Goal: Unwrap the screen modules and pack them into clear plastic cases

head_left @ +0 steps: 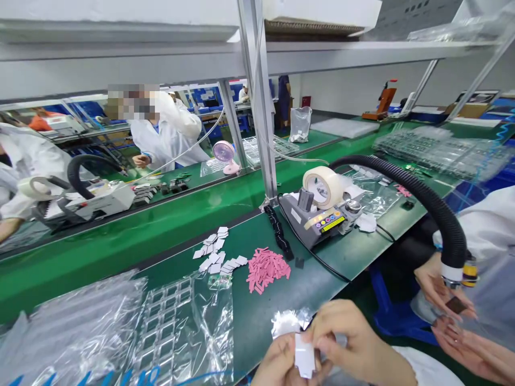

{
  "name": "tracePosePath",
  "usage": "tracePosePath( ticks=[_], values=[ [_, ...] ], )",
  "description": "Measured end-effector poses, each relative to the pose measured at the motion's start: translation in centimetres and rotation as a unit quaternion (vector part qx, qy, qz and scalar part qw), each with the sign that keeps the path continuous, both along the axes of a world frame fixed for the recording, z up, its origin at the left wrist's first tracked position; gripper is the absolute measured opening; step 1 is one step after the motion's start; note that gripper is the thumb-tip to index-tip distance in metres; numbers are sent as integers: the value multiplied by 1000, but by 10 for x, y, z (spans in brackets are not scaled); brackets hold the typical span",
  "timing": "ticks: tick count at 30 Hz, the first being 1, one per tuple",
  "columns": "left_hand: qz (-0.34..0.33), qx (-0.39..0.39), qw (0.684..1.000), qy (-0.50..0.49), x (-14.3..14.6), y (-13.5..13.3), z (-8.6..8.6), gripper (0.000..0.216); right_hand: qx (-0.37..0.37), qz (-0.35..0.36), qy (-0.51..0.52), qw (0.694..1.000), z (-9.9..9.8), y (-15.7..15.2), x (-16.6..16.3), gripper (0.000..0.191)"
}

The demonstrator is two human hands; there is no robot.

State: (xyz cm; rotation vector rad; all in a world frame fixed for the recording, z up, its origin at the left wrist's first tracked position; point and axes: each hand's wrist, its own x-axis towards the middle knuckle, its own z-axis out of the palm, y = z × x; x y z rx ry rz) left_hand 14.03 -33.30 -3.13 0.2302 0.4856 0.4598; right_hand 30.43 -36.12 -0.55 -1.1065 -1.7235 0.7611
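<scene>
At the bottom of the head view, my left hand (pixel 277 360) is closed on a small flat white piece (pixel 304 355) with a notched lower end. The fingers of my right hand (pixel 348 335) are pinched at the upper right edge of the same piece. Just behind my hands lies a shiny, whitish crumpled heap (pixel 286 323), partly covered by them. Beyond it, a pile of small pink strips (pixel 266 269) rests on the green tabletop. Several white cards (pixel 215 252) are scattered to the left of the pink pile.
A tape dispenser (pixel 322 212) and a black flexible hose (pixel 426 198) stand at right. Clear plastic trays (pixel 167 321) and bagging lie at left. A metal post (pixel 259 107) rises behind. A co-worker's hands (pixel 446 300) at right hold a dark square piece (pixel 456 305).
</scene>
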Motion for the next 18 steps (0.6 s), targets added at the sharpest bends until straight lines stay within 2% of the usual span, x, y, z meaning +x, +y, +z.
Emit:
tracePosePath(
  ticks=[3,7,10,12,13,15,17,18],
  values=[
    [-59,42,997,-25,10,1,14,42,-17,46,62,997,15,7,16,38],
    [-85,33,996,-4,20,4,24,54,-60,128,91,986,11,12,25,44],
    [-107,53,993,20,26,9,28,55,-65,106,113,986,3,12,30,45],
    [-70,124,985,92,28,13,31,44,-67,74,94,991,0,12,37,47],
    [-36,182,972,147,29,16,32,36,-68,53,73,994,-1,11,41,47],
    [15,310,918,245,29,19,34,23,-75,4,24,997,-1,9,47,43],
    [16,396,874,281,29,21,35,22,-95,-34,4,995,-1,5,48,37],
    [13,411,867,281,29,21,34,23,-109,-51,13,993,-1,4,48,33]
  ],
)
